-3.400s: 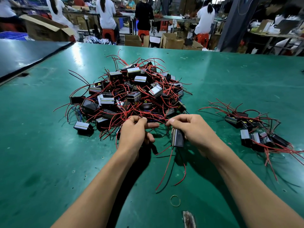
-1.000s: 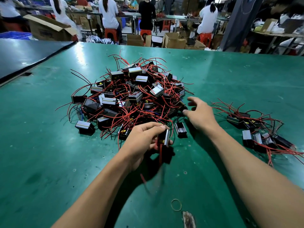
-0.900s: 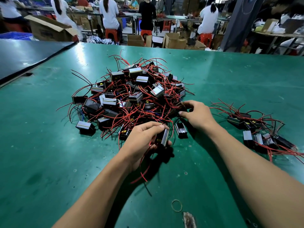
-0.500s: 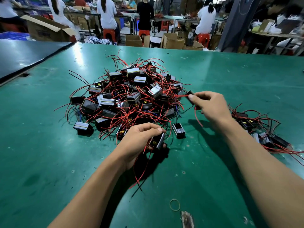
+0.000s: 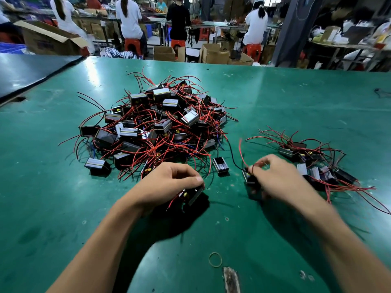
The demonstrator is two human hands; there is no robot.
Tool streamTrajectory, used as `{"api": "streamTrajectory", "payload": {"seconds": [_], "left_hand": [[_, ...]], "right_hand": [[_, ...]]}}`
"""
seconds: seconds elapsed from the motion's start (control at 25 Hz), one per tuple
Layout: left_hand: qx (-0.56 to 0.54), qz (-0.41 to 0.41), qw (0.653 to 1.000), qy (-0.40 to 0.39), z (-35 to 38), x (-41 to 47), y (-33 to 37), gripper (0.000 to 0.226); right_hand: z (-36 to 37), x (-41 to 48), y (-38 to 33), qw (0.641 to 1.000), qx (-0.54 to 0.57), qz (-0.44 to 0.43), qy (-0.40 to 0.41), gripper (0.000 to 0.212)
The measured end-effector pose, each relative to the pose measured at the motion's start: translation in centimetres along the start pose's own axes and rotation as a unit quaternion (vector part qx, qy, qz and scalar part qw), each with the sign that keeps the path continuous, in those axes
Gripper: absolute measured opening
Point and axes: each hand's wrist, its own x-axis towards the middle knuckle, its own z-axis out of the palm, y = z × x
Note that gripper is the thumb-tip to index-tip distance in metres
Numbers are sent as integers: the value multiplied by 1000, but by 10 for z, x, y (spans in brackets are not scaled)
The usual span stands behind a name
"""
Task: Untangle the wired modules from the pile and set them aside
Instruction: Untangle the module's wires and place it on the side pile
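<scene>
Head camera: A wide green-topped work table (image 5: 296,98) carried a large tangled pile of small black box-shaped modules with red wire leads (image 5: 160,123) left of centre. A smaller set-aside cluster of the same modules (image 5: 313,159) lay well apart to the right. The person's left hand (image 5: 167,185), fingers curled, gripped one black wired module (image 5: 194,194) just off the pile's near edge, its red leads tucked beneath the palm. The right hand (image 5: 275,178), blurred, was closed round a second black module (image 5: 250,179) between pile and cluster. A red lead arced up from that module and a thin black wire ran back toward the pile. A lone black module (image 5: 221,164) sat just beside the pile's near edge, and a tan rubber band (image 5: 215,259) lay nearer the camera.

The step in hand appeared to be freeing two modules. The black wire looked not yet clear, so the next move likely called for drawing it out gently, then laying both pieces on the right-hand cluster. No brand or label could be read on the modules, and print on a brown cardboard box (image 5: 48,41) behind was too blurred.
</scene>
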Motion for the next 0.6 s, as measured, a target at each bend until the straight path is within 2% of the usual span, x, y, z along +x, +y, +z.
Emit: {"api": "streamTrajectory", "payload": {"seconds": [0.12, 0.24, 0.36, 0.48, 0.6], "left_hand": [[96, 9, 994, -48, 1, -2, 3, 12], [160, 35, 986, -31, 3, -3, 3, 10], [160, 43, 986, -8, 0, -4, 2, 8], [142, 31, 989, 1, 0, -3, 1, 15], [120, 33, 992, 13, 1, -1, -1, 20]], "right_hand": [[18, -18, 10, 998, -58, 0, 18, 5], [26, -26, 11, 998, -54, -15, 32, 10], [27, -38, 10, 998, -30, -22, 51, 6], [13, -47, 6, 999, 22, -33, -17, 6], [-12, -48, -1, 984, -70, -136, -88, 11]]}}
